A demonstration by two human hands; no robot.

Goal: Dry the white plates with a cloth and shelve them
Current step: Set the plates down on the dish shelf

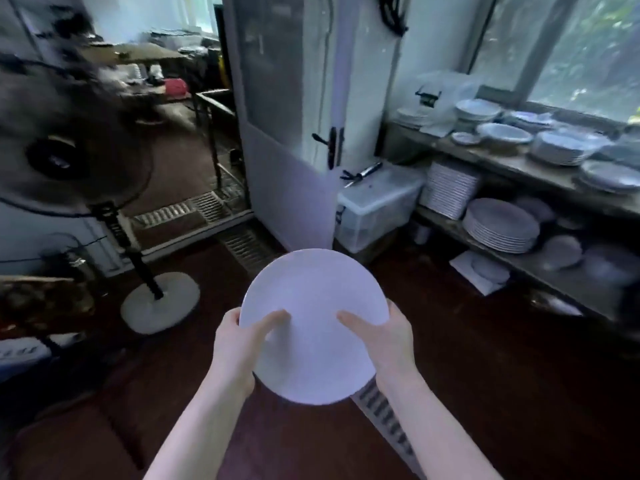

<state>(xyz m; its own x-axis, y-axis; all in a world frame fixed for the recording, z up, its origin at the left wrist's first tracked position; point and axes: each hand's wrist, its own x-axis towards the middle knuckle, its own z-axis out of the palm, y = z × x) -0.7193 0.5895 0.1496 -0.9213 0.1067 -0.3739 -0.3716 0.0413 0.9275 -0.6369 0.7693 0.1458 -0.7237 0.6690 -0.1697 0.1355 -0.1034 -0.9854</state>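
Plate: a white plate (311,348) is hanging in mid-air at the near centre, above the dark floor (485,382), with its face tilting up toward the camera.
Left hand: the left hand (235,344) is clamping the plate's left edge, the thumb lying across the face and the fingers going behind the rim, out of sight.
Right hand: the right hand (393,341) is gripping the right edge the same way, thumb on the face.
Shelves: an upper shelf (485,157) and a lower shelf (446,228) are running along the right wall under the window (571,46).
Shelved plates: a round stack (498,225) is sitting at the lower shelf's front edge, with a square stack (450,188) just behind it.
Open room: bare floor is lying between the held plate and the shelf fronts.
Left side: a standing fan (52,143) is blurring into view, its round base (159,301) resting well apart from the plate.
Far side: a clear plastic box (377,209) is sitting between a white door (287,133) and the shelves.
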